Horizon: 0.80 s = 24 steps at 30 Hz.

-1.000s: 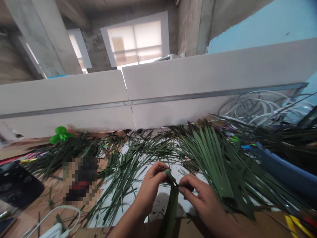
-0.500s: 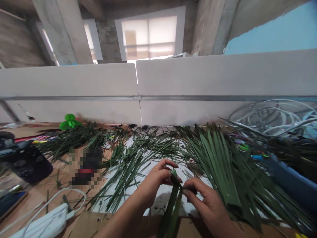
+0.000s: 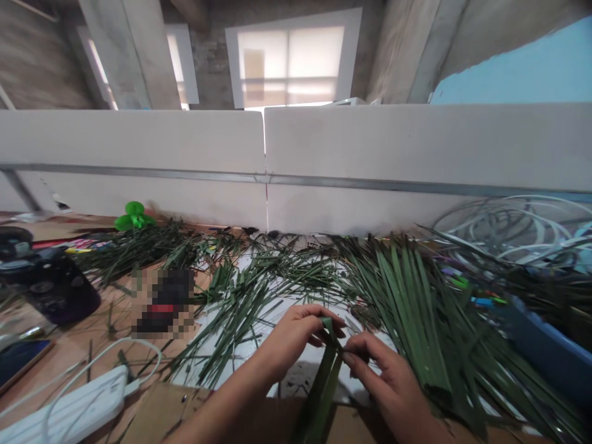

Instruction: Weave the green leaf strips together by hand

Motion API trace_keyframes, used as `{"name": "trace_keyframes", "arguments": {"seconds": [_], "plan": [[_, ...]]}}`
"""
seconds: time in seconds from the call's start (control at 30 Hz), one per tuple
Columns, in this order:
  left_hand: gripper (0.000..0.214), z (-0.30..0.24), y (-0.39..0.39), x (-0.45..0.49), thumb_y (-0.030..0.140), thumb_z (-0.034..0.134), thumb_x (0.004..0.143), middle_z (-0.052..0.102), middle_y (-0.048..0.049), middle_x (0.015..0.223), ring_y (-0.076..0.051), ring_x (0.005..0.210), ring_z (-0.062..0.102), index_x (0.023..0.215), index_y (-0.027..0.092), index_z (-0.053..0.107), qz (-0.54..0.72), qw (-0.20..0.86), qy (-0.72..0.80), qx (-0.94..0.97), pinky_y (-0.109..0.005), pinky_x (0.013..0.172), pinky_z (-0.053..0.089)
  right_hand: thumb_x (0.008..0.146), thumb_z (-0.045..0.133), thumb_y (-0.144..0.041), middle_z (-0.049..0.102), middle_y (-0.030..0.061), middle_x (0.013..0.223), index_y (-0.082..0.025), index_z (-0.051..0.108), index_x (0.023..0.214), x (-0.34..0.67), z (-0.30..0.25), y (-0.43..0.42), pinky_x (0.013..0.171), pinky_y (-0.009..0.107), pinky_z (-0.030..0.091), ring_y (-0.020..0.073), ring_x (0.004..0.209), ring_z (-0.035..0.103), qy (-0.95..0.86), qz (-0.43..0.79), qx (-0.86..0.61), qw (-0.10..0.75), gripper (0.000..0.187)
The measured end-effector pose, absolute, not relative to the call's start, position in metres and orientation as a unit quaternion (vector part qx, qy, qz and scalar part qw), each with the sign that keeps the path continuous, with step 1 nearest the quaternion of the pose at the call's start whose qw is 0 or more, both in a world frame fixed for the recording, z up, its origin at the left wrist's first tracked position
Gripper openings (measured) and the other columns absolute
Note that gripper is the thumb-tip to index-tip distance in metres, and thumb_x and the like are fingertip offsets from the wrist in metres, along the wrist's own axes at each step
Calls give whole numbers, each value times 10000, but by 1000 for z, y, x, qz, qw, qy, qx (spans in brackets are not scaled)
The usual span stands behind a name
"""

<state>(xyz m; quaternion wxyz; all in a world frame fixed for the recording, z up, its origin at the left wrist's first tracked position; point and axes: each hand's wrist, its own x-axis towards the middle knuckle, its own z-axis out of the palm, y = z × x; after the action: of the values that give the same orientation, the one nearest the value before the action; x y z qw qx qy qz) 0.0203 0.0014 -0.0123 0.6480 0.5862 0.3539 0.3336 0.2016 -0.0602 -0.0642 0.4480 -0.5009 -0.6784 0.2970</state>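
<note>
Between my hands is a long green leaf strip, folded near its top, with its two tails hanging down toward the table's front edge. My left hand pinches the folded upper part, fingers curled over it. From the right, my right hand grips the strip just below the fold between thumb and forefinger. My fingers partly hide the fold. Under my hands lies a white sheet with dark leaf scraps. Loose cut strips lie left of my hands, and a bundle of broad leaves to their right.
A blue basin of dark leaves stands at right, below coiled white cable. At left are a dark cup, a phone, a white power strip and a green fan-shaped object. A white partition rises behind.
The camera view has shifted slightly. My left hand's fingers have come down and stretched further over the fold; my right hand keeps its pinch almost in place.
</note>
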Motion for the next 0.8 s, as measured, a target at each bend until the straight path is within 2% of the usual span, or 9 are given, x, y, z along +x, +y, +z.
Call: {"name": "trace_keyframes", "arguments": {"seconds": [0.2, 0.47, 0.57, 0.67, 0.8], "plan": [[479, -18, 5, 17, 221, 427, 645, 755, -87, 889, -260, 922, 663, 969, 151, 773, 302, 674, 331, 588, -381, 810, 460, 933, 524, -390, 619, -1, 764, -229, 616, 796, 200, -64, -62, 677, 283, 434, 191, 737, 580, -688, 296, -489, 446, 231], [397, -23, 5, 15, 255, 473, 738, 699, -99, 1007, -236, 931, 612, 991, 146, 759, 303, 693, 284, 589, -357, 808, 471, 924, 527, -383, 599, 2, 752, -228, 605, 786, 198, -63, -62, 664, 283, 439, 192, 725, 572, -683, 302, -487, 453, 221], [383, -24, 3, 18, 251, 489, 732, 662, -69, 885, -206, 855, 604, 1015, 150, 726, 308, 720, 293, 548, -337, 777, 465, 925, 531, -386, 594, -2, 750, -228, 605, 799, 199, -64, -62, 662, 280, 439, 188, 719, 569, -679, 307, -489, 453, 215], [412, -27, 3, 22, 209, 525, 715, 600, 4, 754, -151, 711, 565, 1115, 211, 622, 339, 733, 309, 503, -292, 697, 441, 928, 533, -397, 594, -5, 751, -229, 609, 809, 201, -65, -62, 666, 277, 441, 185, 718, 565, -674, 314, -494, 450, 220], [258, -32, 5, 26, 226, 591, 739, 568, 40, 689, -102, 580, 490, 992, 221, 540, 369, 745, 295, 471, -257, 635, 413, 922, 542, -420, 587, -9, 734, -226, 611, 804, 203, -65, -62, 647, 270, 439, 180, 700, 557, -654, 323, -505, 462, 238]]}}
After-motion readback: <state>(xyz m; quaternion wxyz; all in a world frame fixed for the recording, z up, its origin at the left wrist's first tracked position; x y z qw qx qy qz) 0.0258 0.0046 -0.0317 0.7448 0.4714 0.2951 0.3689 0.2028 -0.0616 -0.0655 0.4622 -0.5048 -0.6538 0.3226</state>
